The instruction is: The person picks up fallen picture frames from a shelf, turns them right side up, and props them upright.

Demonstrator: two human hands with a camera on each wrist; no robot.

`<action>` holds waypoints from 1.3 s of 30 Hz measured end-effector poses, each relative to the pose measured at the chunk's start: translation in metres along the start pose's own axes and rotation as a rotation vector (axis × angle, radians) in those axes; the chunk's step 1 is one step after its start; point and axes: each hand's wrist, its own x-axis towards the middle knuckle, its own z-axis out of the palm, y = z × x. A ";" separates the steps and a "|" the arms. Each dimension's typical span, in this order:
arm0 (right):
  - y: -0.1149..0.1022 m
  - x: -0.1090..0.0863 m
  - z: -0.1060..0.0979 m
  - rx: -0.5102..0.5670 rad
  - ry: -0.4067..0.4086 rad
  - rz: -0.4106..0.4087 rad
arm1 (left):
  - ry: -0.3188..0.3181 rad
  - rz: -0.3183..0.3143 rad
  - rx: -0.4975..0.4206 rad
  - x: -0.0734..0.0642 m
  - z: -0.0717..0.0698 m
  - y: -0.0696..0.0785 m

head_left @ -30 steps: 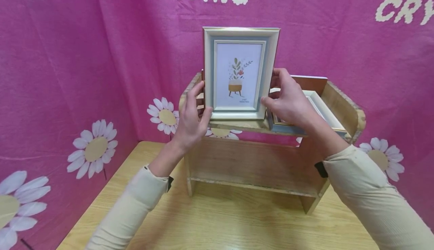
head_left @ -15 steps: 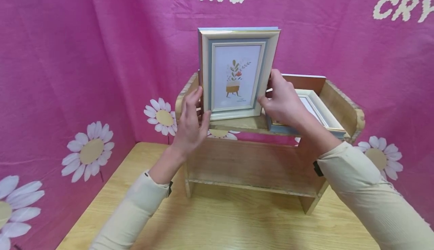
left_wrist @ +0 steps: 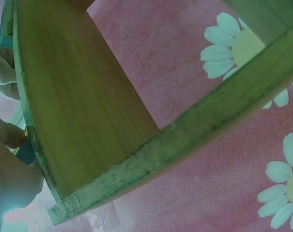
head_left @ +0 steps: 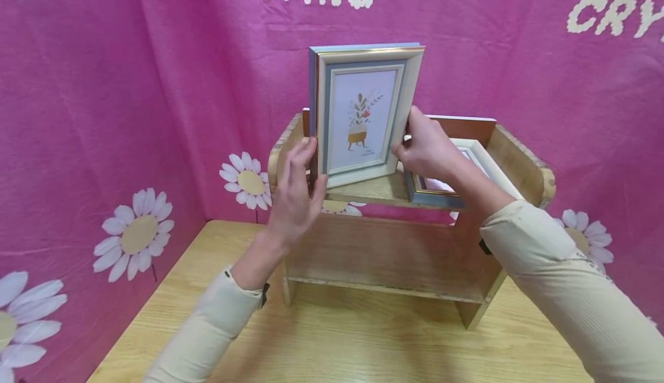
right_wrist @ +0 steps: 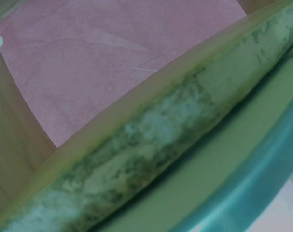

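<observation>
A cream and blue picture frame (head_left: 363,112) with a potted-plant picture stands upright at the left of a small wooden shelf's top board (head_left: 365,191), turned slightly. My right hand (head_left: 430,146) grips its right edge, thumb on the front and fingers behind. At the lower left edge, my left hand (head_left: 295,192) holds the frame between thumb and fingers. The left wrist view shows that hand's thumb (left_wrist: 16,181) beside the frame's corner. A second picture frame (head_left: 436,199) lies flat on the shelf's right side, partly hidden under my right forearm.
The wooden shelf has raised side panels (head_left: 524,158), a low back strip (head_left: 467,127) and a lower board (head_left: 384,256). It stands on a wood-grain table (head_left: 353,337). A pink cloth (head_left: 249,71) with daisies and lettering hangs behind and at the left.
The upright picture frame has turned, its right side going back so its left side edge shows. My right hand has shifted slightly left with it; my left hand stays at the lower left edge.
</observation>
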 end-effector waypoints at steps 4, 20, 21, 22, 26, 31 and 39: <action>0.002 0.003 -0.001 0.009 -0.013 -0.005 | 0.013 0.000 0.013 0.001 0.002 0.000; 0.006 0.015 0.003 0.027 -0.045 0.021 | 0.042 -0.019 0.028 0.000 0.006 0.008; 0.006 0.015 0.004 0.031 -0.047 0.021 | 0.042 -0.020 0.031 0.000 0.006 0.008; 0.006 0.016 0.004 0.037 -0.050 0.020 | 0.042 -0.019 0.033 -0.001 0.006 0.008; 0.006 0.018 0.005 0.040 -0.049 0.018 | 0.044 -0.023 0.047 -0.002 0.007 0.010; 0.005 0.022 0.007 0.042 -0.049 0.010 | 0.048 -0.024 0.089 -0.002 0.007 0.015; 0.007 0.025 0.008 0.053 -0.057 0.003 | 0.048 -0.027 0.146 -0.003 0.010 0.021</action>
